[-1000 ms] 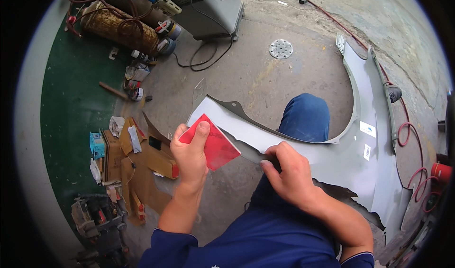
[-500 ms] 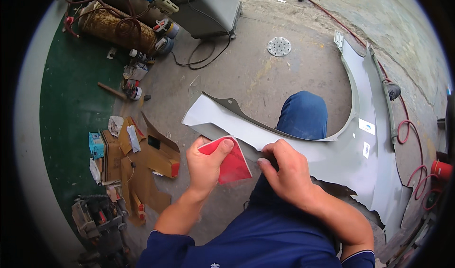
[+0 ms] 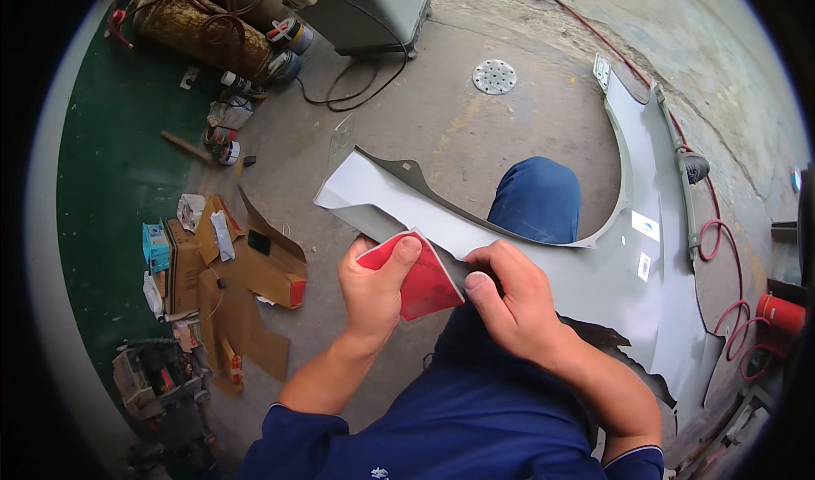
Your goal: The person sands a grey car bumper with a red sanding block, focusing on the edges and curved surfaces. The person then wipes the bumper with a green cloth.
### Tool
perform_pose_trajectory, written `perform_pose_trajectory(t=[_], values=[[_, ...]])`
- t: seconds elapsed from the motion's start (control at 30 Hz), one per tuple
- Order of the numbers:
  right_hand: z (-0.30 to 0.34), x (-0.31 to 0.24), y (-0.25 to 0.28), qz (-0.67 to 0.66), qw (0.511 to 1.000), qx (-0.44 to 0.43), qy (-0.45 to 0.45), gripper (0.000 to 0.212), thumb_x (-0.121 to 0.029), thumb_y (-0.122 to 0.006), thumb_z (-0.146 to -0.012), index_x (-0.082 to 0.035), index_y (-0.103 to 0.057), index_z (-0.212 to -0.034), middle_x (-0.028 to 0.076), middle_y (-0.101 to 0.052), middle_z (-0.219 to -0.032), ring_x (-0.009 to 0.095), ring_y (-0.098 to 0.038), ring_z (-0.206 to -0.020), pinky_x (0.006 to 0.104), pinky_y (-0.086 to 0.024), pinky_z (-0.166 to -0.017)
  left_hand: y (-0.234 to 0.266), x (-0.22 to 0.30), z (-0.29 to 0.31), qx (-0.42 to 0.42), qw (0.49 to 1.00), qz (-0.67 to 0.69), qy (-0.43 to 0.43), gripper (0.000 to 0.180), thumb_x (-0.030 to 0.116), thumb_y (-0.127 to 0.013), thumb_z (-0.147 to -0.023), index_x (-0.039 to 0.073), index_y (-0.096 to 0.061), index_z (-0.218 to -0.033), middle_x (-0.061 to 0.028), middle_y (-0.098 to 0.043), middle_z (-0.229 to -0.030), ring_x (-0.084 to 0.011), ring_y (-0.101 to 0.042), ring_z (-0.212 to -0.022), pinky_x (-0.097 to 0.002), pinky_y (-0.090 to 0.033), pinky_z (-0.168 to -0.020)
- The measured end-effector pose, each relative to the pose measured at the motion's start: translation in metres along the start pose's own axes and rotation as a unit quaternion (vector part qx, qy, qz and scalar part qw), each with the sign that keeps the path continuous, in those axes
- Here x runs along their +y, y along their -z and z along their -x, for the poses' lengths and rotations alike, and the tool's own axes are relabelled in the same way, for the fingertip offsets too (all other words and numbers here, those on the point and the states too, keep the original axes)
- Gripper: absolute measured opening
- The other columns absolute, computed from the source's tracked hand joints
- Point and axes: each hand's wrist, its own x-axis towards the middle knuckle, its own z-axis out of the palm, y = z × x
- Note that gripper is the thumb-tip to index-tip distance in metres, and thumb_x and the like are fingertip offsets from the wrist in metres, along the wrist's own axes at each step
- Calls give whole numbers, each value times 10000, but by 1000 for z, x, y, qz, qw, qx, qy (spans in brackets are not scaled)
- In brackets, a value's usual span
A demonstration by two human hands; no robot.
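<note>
My left hand is closed on a thin, flexible red sanding pad with a pale edge, the thumb on its red face and the fingers behind. The pad is bent and its face carries dark smudges. A grey-white car fender lies across in front of me, its wheel arch curving round my raised knee. At the fender's near edge my right hand is closed, thumb and curled fingers gripping the edge; some fingertips are hidden. The pad's right corner sits close to the right thumb.
Torn cardboard and a blue packet lie at the left, near dark tools. A rusty cylinder and a grey machine stand far left. A red hose runs along the right, beside a red bucket.
The red pad has tilted and moved right, so its corner is nearer my right thumb. My right thumb has lifted slightly. The whole scene has shifted a little left and up in view.
</note>
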Motion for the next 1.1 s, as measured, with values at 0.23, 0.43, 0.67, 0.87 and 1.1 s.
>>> perform_pose_trajectory(t=[0.23,0.43,0.67,0.87,1.1], values=[[4,5,2,-12,1000,-21,13,445,-414,-619,-974,24,-647,-1044,191,-626,-913,371,-636,-791,418,-526,-719,2,-21,13,-43,999,-21,11,199,137,-824,-904,-6,-716,-991,-45,-727,-942,-84,-653,-824,-249,-540,-743],[4,6,0,8,999,-30,14,458,-419,-632,-945,23,-638,-1066,199,-627,-940,386,-639,-820,433,-526,-734,23,5,-14,3,998,-17,-64,175,146,-801,-924,12,-690,-943,-30,-716,-897,-68,-627,-749,-239,-528,-692],[6,8,2,9,999,-27,36,488,-444,-632,-945,25,-629,-1080,202,-622,-938,391,-635,-822,427,-527,-743,32,20,-26,4,999,4,-52,175,134,-807,-915,22,-675,-894,-24,-710,-837,-57,-616,-738,-233,-506,-655],[7,8,-1,13,998,-53,25,542,-495,-617,-957,27,-622,-1104,202,-616,-933,385,-633,-830,426,-523,-751,30,-3,-2,-35,986,-157,-30,159,95,-808,-902,11,-681,-946,-25,-703,-875,-70,-633,-769,-253,-535,-713],[3,4,2,11,998,-51,16,559,-513,-616,-951,27,-620,-1098,199,-609,-929,378,-628,-827,423,-521,-751,27,-5,-18,3,997,32,-69,250,183,-820,-919,-6,-691,-1019,-27,-719,-941,-78,-640,-837,-248,-533,-758]])
